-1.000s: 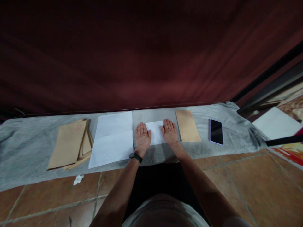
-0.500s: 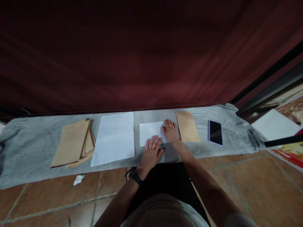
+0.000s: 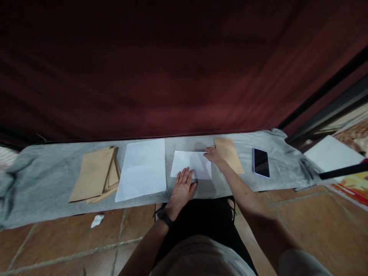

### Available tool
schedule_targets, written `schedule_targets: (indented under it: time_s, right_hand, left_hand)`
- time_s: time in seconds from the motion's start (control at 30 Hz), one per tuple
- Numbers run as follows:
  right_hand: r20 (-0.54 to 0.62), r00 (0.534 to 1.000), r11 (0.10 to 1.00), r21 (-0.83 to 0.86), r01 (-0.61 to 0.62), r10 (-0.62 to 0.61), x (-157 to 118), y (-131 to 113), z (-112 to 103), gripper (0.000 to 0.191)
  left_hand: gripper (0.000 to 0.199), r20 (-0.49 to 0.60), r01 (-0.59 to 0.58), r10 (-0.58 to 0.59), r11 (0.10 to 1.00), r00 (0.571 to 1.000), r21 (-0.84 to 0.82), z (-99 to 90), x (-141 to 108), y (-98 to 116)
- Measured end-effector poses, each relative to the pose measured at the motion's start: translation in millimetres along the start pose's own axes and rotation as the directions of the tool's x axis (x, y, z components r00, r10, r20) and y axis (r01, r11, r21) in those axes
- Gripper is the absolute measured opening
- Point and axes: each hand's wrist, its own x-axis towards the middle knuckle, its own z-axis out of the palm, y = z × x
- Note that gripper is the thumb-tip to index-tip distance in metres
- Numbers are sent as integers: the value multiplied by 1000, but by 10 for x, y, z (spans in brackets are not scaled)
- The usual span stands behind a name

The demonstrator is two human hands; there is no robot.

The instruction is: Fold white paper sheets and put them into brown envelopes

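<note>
Left hand point(image 3: 183, 188): fingers extended, slightly spread, palm down, closed on nothing; fingertips lie over the near edge of the white sheet point(image 3: 193, 161). Right hand point(image 3: 214, 155): fingers bent at the sheet's far right corner, thumb toward the paper. Whether they pinch that corner or merely rest on it, I cannot tell.

The sheet lies flat on grey cloth point(image 3: 198, 142), just beyond the left fingertips and to the left of the right fingers. Judged light and limp, easily creased, apt to slide on a light push. Best hold: a thumb-and-finger pinch at a corner, other palm flat as anchor.

Just right of the right fingers, partly behind that wrist: an envelope point(image 3: 231, 155). Left of the left fingers, near: large sheets point(image 3: 143, 172). Farther right: a phone point(image 3: 261, 163), dark screen up. Farther left: an envelope pile point(image 3: 93, 174), fanned at its right side. Well beyond all fingers: a dark red curtain point(image 3: 172, 84).

Hard to make out: right fingertips, small and shadowed; whether the sheet is single or folded; count of the large sheets; the curtain's upper part, lost in darkness. Objects at far right are cut off.
</note>
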Motion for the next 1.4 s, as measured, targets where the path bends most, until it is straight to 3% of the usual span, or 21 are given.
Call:
schedule_targets:
  time_s: [0.2, 0.27, 0.33, 0.37, 0.4, 0.5, 0.57, 0.63, 0.67, 0.73, 0.9, 1.07, 1.13, 1.17, 1.2, 1.27, 1.3, 1.33, 1.4]
  right_hand:
    - [68, 998, 930, 368, -10, -16, -337, -17, -421, 27]
    - [43, 999, 772, 635, -17, -13, -433, -94, -609, 28]
    - [-8, 999, 609, 793, 33, -43, -510, -196, -805, 35]
    - [-31, 997, 544, 837, 61, -65, -545, -246, -893, 40]
    - [-60, 995, 486, 869, 91, -79, -578, -291, -965, 45]
    - [-187, 981, 412, 890, 194, -58, -683, -355, -1021, 48]
    - [-283, 959, 477, 843, 247, 3, -769, -338, -884, 41]
    - [-346, 937, 597, 761, 255, 41, -877, -296, -622, 35]
    - [-353, 935, 659, 709, 250, 25, -941, -276, -461, 34]
    - [-355, 934, 757, 596, 269, -53, -1083, -246, -121, 34]
    - [-256, 942, 882, 362, 302, -217, -1407, -241, 504, 41]
    - [-187, 934, 925, 173, 337, -306, -1513, -221, 650, 45]
    - [-174, 937, 933, 146, 328, -302, -1510, -216, 652, 45]
    - [-173, 939, 936, 140, 322, -297, -1506, -220, 651, 45]
    - [-174, 941, 939, 138, 314, -289, -1502, -231, 651, 45]
    - [-177, 946, 946, 132, 296, -271, -1494, -274, 654, 46]
    - [-174, 948, 949, 123, 290, -267, -1493, -304, 658, 46]
    - [-168, 948, 951, 107, 290, -270, -1493, -337, 663, 48]
    - [-148, 946, 952, 59, 300, -289, -1501, -398, 682, 50]
  left_hand:
    - [62, -84, 108, -112, 993, 990, -52, -123, 54, 211]
    - [61, -112, 150, -168, 977, 979, -153, -211, 149, 317]
    - [55, -118, 201, -257, 913, 959, -355, -300, 266, 409]
    - [50, -101, 239, -337, 819, 936, -522, -338, 326, 444]
    - [45, -60, 269, -427, 667, 902, -695, -369, 383, 471]
    - [41, 140, 243, -591, 98, 794, -965, -411, 504, 497]
    - [35, 314, 175, -616, -277, 723, -945, -393, 524, 474]
    - [22, 533, 145, -553, -595, 641, -791, -341, 499, 434]
    - [16, 623, 147, -504, -695, 598, -704, -305, 477, 414]
    - [8, 715, 204, -449, -753, 536, -626, -228, 431, 383]
    - [15, 761, 310, -405, -738, 507, -599, -143, 356, 348]
    - [16, 797, 464, -335, -673, 502, -576, -196, 81, 307]
    - [21, 769, 612, -331, -470, 547, -637, -203, -76, 310]
    - [24, 715, 647, -375, -309, 590, -697, -202, -138, 316]
    - [28, 610, 633, -431, -107, 665, -767, -199, -179, 322]
    - [35, 282, 468, -467, 349, 838, -812, -188, -189, 321]
    - [39, 116, 351, -413, 557, 903, -752, -175, -162, 310]
    - [44, -3, 245, -325, 719, 946, -651, -156, -120, 291]
    - [55, -62, 122, -162, 900, 985, -417, -92, -25, 230]
